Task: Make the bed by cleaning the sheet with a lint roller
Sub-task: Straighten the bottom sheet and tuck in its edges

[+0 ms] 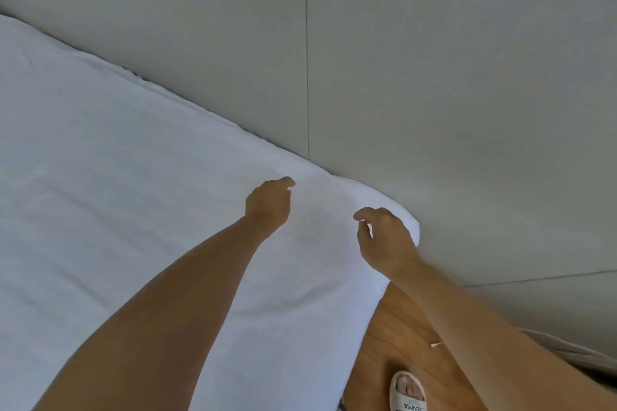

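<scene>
A white sheet covers the bed, which fills the left and middle of the view, and it lies fairly smooth with faint creases. The bed's corner meets the grey wall. My left hand hovers over the sheet just short of that corner, fingers loosely curled, with a small gap between thumb and forefinger and nothing in it. My right hand is over the corner itself, fingers bent and apart, holding nothing. No lint roller is in view.
A grey panelled wall runs along the far side of the bed. Wooden floor shows at the lower right, with my foot in a white slipper and a small pale scrap on the boards.
</scene>
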`<state>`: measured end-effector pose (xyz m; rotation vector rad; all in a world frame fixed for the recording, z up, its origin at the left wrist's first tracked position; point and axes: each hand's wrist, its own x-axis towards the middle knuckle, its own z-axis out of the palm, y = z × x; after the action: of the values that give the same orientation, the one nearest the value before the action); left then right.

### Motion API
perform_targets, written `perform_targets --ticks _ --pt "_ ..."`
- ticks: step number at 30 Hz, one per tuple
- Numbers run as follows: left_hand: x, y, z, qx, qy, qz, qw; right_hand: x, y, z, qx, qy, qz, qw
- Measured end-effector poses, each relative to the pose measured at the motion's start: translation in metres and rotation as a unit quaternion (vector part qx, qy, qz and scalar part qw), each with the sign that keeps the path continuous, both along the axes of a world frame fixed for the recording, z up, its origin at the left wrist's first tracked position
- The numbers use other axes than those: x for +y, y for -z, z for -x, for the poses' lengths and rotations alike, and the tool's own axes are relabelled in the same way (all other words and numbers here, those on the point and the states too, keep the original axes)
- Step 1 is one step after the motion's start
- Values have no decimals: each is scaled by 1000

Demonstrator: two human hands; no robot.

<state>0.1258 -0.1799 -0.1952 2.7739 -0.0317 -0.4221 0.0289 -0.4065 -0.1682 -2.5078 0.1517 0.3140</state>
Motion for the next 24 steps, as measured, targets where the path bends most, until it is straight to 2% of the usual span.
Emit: perform_targets --ticks 4,8,11,14,20,22,24 --pt "12 22 -62 2 80 -202 976 7 39 -65 -12 -150 57 987" --pt "28 41 -115 -24 191 -301 934 32 76 -115 -4 -322 110 940" --pt "27 56 -142 -43 286 -331 898 38 113 -119 3 -347 187 919" --pt "29 73 -152 -65 333 -355 871 33 135 -113 -44 -335 206 918" --pt "31 78 -156 -122 299 -296 899 32 144 -128 -50 -304 195 931" --pt "38 75 -146 -166 246 -207 932 32 143 -128 -46 -310 200 928" --pt "65 77 -129 -183 142 -104 967 34 136 -128 -37 -313 216 924"
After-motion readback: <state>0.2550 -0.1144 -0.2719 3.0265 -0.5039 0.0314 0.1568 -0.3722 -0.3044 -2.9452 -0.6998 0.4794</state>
